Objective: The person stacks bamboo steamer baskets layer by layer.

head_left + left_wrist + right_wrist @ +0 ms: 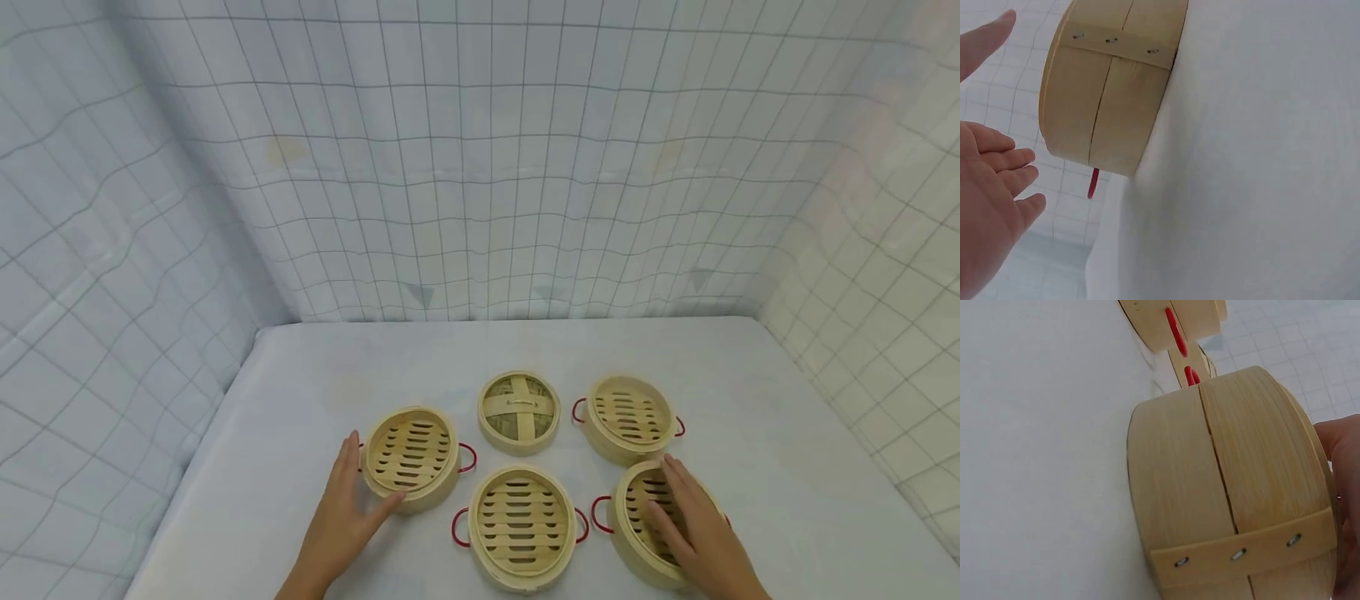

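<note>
My left hand (341,512) is held at the near left side of a round bamboo steamer basket (412,454), thumb spread away from straight fingers. In the left wrist view that hand (988,194) has its palm and loose fingertips turned toward the basket's wall (1110,94), with a gap between. My right hand (701,533) lies over another steamer basket (645,533) at the front right, fingers extended across its top. The right wrist view shows this basket's stapled side (1210,469); most of the right hand (1349,481) is hidden behind the rim.
Between the hands sits a third slatted steamer basket (522,529) with red side handles. A woven steamer lid (519,412) and one more basket (630,417) stand farther back on the white table (405,358). Grid-patterned white sheets (480,167) hang around the table.
</note>
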`<move>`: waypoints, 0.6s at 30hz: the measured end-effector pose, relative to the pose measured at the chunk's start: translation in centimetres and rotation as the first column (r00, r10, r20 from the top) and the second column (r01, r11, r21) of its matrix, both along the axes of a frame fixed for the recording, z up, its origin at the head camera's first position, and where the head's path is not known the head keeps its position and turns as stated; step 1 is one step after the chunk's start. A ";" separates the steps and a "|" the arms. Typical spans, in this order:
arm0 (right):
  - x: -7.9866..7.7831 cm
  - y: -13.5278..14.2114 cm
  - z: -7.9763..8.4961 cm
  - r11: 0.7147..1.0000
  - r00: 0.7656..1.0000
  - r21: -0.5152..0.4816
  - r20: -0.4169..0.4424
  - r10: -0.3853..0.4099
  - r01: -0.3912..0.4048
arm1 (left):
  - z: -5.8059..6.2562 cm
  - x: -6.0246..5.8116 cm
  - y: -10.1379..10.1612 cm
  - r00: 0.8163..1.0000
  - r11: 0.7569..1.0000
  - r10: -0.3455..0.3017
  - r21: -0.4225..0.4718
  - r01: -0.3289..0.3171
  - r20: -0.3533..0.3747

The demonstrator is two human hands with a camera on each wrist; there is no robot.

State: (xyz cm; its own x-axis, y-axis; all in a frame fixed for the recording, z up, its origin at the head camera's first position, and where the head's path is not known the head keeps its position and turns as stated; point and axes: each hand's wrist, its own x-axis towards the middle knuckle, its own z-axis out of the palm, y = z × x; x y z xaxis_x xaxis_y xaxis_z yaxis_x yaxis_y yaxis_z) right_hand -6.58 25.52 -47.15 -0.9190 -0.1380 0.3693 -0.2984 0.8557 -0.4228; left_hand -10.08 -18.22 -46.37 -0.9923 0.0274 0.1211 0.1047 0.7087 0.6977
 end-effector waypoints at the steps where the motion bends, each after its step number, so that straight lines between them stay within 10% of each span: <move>1: 0.3 0.1 -0.1 1.000 1.000 -0.005 -0.020 -0.016 0.016 | -0.1 0.0 -0.2 1.000 0.999 0.004 0.034 -0.005 0.015; 11: 1.7 1.7 -0.1 0.970 0.971 -0.163 -0.131 -0.201 0.179 | -0.8 0.0 -1.1 0.999 0.976 -0.038 0.217 0.033 0.019; 18: 2.8 2.3 -0.4 0.830 0.871 -0.274 0.072 -0.486 0.486 | -1.3 -0.3 -1.3 0.997 0.965 -0.068 0.257 0.057 0.032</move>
